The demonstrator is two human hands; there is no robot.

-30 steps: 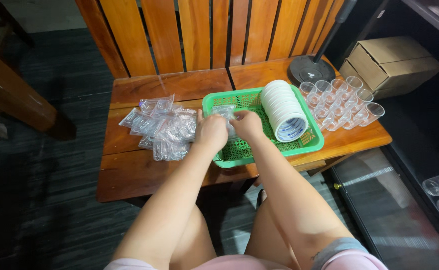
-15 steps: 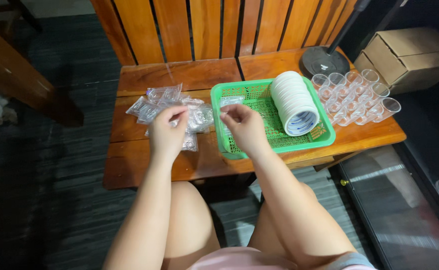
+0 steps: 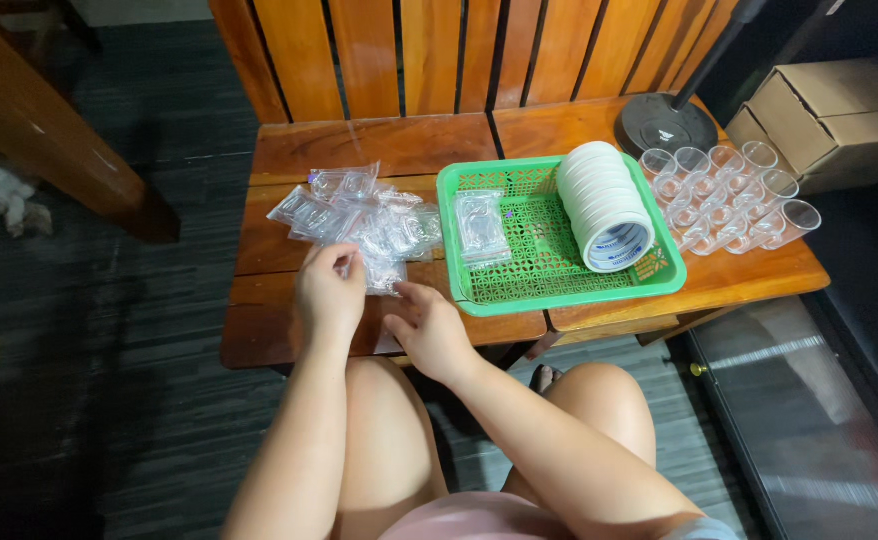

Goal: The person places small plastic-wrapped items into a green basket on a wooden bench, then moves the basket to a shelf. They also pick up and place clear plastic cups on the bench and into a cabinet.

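Observation:
A pile of small clear plastic packets (image 3: 359, 215) lies on the left part of a low wooden table (image 3: 279, 330). My left hand (image 3: 327, 290) rests at the pile's near edge, its fingers pinched on one clear packet (image 3: 384, 272). My right hand (image 3: 427, 325) reaches toward the same packet from the right, fingers spread and holding nothing. A green plastic basket (image 3: 569, 295) stands just right of my hands, with one clear packet (image 3: 481, 228) and a stack of white round lids (image 3: 604, 205) lying on its side in it.
Several clear plastic cups (image 3: 724, 195) stand at the table's right end. A dark round stand base (image 3: 667, 125) and cardboard boxes (image 3: 829, 105) are behind them. A slatted wooden backrest (image 3: 459, 55) rises at the far edge. My bare knees are under the near edge.
My right hand has left the green basket and moved left to the packet pile, leaving a packet in the basket. My left hand has shifted toward the pile's near edge.

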